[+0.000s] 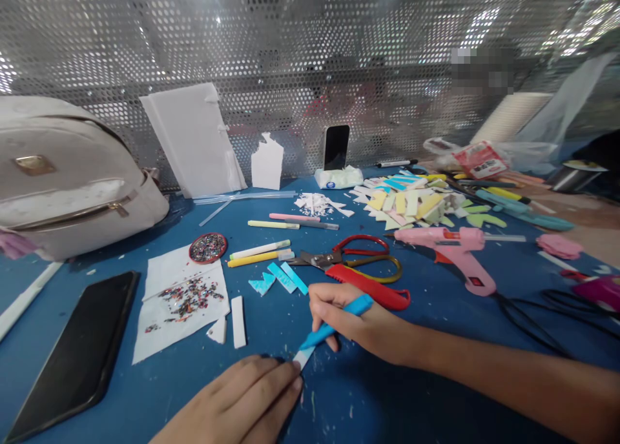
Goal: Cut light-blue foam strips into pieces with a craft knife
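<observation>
A narrow white strip (304,359), partly colored blue, lies on a blue surface (358,399) between a person's two hands. The right hand (356,318) has its grip closed around a blue marker (359,304), its lower end at the strip; the left hand (242,395) has its fingertips at the strip's near end, though whether its grip pinches or merely pins it cannot be told. Just beyond lie blue-colored pieces (281,277), a red-handled cutter (371,287) and scissors (320,259). To the left, a paper sheet (167,337) bears scattered dark beads (188,299), a round red dish (192,253) of them at its far edge, near a dark phone (77,344). A pink glue gun (443,237) and heaped pastel pieces (416,202) lie to the right, before a perforated metal screen (290,50).
</observation>
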Tool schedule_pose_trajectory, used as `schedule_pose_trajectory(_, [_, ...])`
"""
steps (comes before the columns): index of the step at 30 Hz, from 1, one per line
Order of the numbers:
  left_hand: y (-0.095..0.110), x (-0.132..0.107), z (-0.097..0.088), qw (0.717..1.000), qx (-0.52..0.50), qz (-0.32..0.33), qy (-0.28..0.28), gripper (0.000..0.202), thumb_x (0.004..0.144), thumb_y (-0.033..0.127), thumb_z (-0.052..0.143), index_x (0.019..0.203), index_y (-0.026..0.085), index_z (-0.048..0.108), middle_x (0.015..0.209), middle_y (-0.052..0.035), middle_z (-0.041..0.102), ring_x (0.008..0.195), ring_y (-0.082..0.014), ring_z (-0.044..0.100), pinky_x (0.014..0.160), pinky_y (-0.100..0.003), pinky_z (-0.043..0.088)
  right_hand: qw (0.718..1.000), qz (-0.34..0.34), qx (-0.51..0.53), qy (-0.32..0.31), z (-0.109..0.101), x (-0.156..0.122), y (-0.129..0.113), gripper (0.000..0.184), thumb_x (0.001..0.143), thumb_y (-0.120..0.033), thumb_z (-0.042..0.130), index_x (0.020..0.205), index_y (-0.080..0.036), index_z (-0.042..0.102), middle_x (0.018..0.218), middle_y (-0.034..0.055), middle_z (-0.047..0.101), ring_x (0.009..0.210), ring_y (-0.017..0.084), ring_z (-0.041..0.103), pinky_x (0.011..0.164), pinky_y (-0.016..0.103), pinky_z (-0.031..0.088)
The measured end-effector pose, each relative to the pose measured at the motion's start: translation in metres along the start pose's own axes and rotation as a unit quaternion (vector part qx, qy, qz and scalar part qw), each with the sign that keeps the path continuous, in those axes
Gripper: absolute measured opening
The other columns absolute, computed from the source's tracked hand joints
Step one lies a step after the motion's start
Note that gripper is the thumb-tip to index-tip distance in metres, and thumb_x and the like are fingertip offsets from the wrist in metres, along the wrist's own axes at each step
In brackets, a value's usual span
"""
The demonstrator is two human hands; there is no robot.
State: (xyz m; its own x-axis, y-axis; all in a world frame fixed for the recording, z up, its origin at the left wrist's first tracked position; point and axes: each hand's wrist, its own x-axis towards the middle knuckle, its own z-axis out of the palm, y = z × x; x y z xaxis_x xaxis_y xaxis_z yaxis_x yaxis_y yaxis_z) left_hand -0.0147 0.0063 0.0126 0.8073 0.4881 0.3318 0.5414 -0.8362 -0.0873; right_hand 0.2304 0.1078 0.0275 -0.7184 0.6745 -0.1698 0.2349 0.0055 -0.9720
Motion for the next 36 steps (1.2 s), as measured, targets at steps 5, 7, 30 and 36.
schedule_pose_trajectory(5, [-0.001,-0.001,-0.001,1.0,-0.007,-0.002,0.0,0.038,0.108,0.022,0.034,0.138,0.015,0.056,0.136,-0.0035,0.061,0.121,-0.0149,0.059,0.11,-0.026,0.042,1.0,-0.003,0.0,-0.001,0.0,0.0,-0.001,0.046,0.095,-0.055,0.046,0.071,-0.017,0.054,0.059,-0.0032,0.048,0.05,0.01,0.046,0.052,0.023,0.035])
schedule_pose_trajectory(7, [-0.001,-0.001,-0.001,1.0,-0.009,-0.005,-0.007,0.039,0.108,0.023,0.033,0.139,0.015,0.055,0.137,-0.0026,0.06,0.123,-0.0144,0.057,0.11,-0.026,0.041,1.0,0.002,-0.006,-0.003,0.0,0.0,-0.001,0.044,0.095,-0.054,0.047,0.072,-0.016,0.054,0.058,-0.0033,0.049,0.051,0.01,0.047,0.053,0.023,0.036])
schedule_pose_trajectory(30, [0.005,0.002,0.014,0.997,-0.008,-0.023,0.074,0.04,0.109,0.021,0.031,0.126,0.016,0.066,0.128,0.0,0.065,0.116,-0.0129,0.058,0.108,-0.022,0.043,1.0,-0.017,-0.002,-0.003,-0.001,0.001,0.002,0.051,0.096,-0.059,0.044,0.07,-0.017,0.053,0.059,-0.0031,0.048,0.049,0.01,0.045,0.049,0.022,0.033])
schedule_pose_trajectory(36, [0.005,-0.004,0.021,0.996,-0.007,-0.021,0.089,0.045,0.109,0.02,0.024,0.13,0.014,0.063,0.131,-0.0061,0.062,0.119,-0.0166,0.056,0.107,-0.028,0.046,1.0,-0.014,-0.004,-0.006,-0.002,0.0,-0.001,0.052,0.095,-0.061,0.044,0.07,-0.016,0.054,0.059,-0.0028,0.048,0.049,0.009,0.045,0.049,0.022,0.033])
